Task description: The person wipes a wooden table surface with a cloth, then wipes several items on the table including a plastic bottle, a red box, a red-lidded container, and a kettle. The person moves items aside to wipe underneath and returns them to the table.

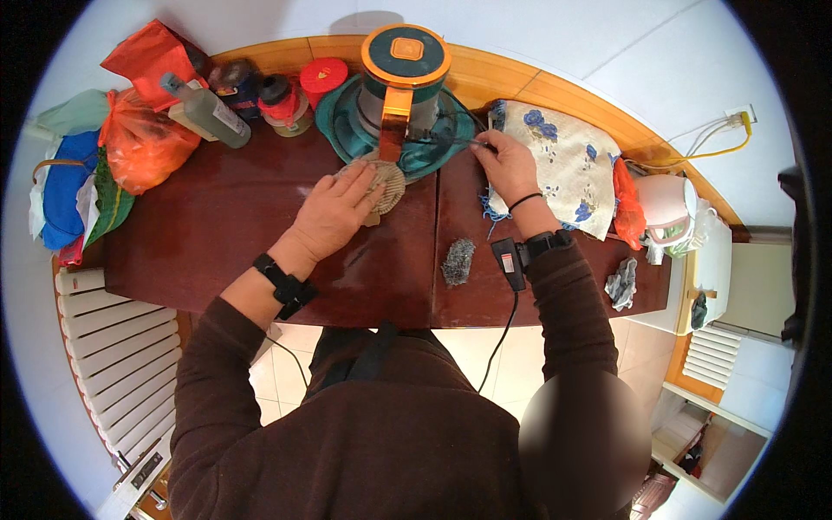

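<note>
My left hand [344, 205] lies with its fingers flat on a ribbed beige cloth [390, 188] on the dark red wooden table, just in front of a teal tray [344, 136]. On the tray stands an electric kettle [406, 78] with a dark green lid, orange rim and orange handle. At the tray's right edge, my right hand [507, 162] pinches a thin dark item, maybe a cord or utensil; its kind cannot be told. Nearer me on the table lies a steel wool pad [459, 262].
Bottles [218, 114], a jar [286, 114], a red round tin [324, 78] and an orange plastic bag [146, 143] stand at the back left. To the right are a folded floral cloth [565, 156], a red bag [627, 208], a pink-and-white pitcher [663, 198] and a crumpled grey rag [622, 284].
</note>
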`<state>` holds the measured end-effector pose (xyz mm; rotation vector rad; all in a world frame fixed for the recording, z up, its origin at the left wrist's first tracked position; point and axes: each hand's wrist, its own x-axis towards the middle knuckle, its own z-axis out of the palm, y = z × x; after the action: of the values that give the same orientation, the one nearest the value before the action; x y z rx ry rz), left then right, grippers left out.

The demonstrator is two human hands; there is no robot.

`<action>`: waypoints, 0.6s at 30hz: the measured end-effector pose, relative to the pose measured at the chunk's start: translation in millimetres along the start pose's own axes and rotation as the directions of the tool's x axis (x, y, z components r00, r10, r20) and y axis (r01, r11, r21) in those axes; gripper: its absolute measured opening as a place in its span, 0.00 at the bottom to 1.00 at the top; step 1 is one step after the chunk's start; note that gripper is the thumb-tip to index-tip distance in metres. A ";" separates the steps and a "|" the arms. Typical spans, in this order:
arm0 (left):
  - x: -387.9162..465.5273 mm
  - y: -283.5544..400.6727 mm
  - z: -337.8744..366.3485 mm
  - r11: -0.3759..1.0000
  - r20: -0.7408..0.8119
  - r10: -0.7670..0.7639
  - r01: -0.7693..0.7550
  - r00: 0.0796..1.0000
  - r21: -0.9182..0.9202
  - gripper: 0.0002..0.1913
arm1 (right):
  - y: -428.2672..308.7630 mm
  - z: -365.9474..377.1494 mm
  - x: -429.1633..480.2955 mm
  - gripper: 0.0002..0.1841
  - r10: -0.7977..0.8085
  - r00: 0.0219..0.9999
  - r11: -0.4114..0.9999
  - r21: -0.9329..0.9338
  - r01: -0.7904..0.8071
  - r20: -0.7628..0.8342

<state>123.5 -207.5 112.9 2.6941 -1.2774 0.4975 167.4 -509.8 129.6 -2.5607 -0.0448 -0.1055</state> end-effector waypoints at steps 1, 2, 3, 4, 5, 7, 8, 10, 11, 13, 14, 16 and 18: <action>-4.9 -2.5 -1.1 0.999 -0.003 -0.035 0.035 0.999 -0.023 0.20 | -0.6 2.0 -0.2 0.12 0.024 1.000 1.000 -0.002 -0.024 0.010; -10.9 -4.8 -3.2 0.989 -0.009 -0.130 0.128 0.992 -0.079 0.21 | -0.7 3.6 0.3 0.14 0.049 0.999 0.999 -0.005 -0.049 0.019; -17.0 -7.3 -5.7 0.965 -0.011 -0.224 0.220 0.975 -0.140 0.23 | -0.6 5.7 1.9 0.15 0.046 0.999 0.998 -0.034 -0.046 -0.001; -22.0 -9.8 -7.3 0.930 -0.001 -0.319 0.312 0.948 -0.196 0.24 | -0.7 9.2 5.0 0.16 0.043 0.999 0.997 -0.064 -0.044 -0.020; -24.7 -14.2 -7.5 0.862 0.010 -0.432 0.416 0.902 -0.291 0.25 | -0.2 12.6 8.3 0.18 0.054 0.998 0.994 -0.093 -0.057 -0.037; -26.6 -26.6 -6.4 0.667 0.067 -0.636 0.591 0.769 -0.454 0.27 | 1.8 21.7 12.8 0.20 0.054 0.996 0.991 -0.116 -0.062 -0.068; -24.8 -36.8 -4.9 0.536 0.141 -0.666 0.601 0.733 -0.593 0.32 | 3.4 27.4 15.4 0.21 0.054 0.995 0.990 -0.126 -0.064 -0.080; -13.0 -51.4 5.0 0.439 0.235 -0.696 0.661 0.679 -0.609 0.37 | 9.4 37.9 22.4 0.24 0.059 0.997 0.988 -0.140 -0.064 -0.044; -8.0 -57.0 9.1 0.380 0.283 -0.710 0.689 0.645 -0.617 0.39 | 13.6 42.8 26.2 0.25 0.041 0.999 0.988 -0.149 -0.045 -0.033; 4.1 -64.8 16.3 0.138 0.407 -0.684 0.655 0.606 -0.743 0.42 | 23.6 52.5 33.6 0.25 0.088 0.994 0.991 -0.100 -0.094 -0.065; 7.7 -66.1 17.8 -0.015 0.492 -0.649 0.637 0.580 -0.770 0.44 | 29.4 56.4 37.4 0.26 0.098 0.994 0.990 -0.097 -0.103 -0.054; 9.9 -70.3 14.9 0.022 0.542 -0.582 0.678 0.606 -0.734 0.44 | 39.8 63.1 43.5 0.27 0.158 0.987 0.987 0.003 -0.158 -0.026; 10.3 -70.4 10.8 -0.019 0.552 -0.521 0.638 0.651 -0.770 0.42 | 45.4 67.8 46.8 0.29 0.259 0.965 0.946 0.191 -0.262 0.039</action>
<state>186.5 -172.9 108.6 1.7814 -0.0559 -0.4615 221.0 -510.2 52.2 -2.3475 0.2661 0.0171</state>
